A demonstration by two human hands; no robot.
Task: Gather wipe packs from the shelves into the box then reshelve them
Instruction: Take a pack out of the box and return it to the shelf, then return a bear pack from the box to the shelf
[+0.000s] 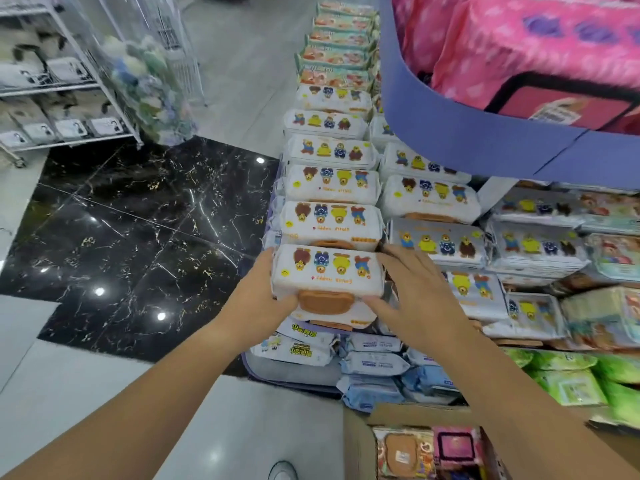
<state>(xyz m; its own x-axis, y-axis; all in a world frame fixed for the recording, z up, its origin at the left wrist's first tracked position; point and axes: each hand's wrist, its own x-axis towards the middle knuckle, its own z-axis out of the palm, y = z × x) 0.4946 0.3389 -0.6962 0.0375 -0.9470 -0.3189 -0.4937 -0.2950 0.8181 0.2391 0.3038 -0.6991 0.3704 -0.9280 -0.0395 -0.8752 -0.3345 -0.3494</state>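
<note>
Wipe pack between left hand and right hand, both seemingly clasped round its ends.

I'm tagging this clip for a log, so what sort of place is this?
Probably a shop aisle: shelves stacked with identical wipe packs, a wire rack of goods across the tiled floor, and a box of stock below.
</note>
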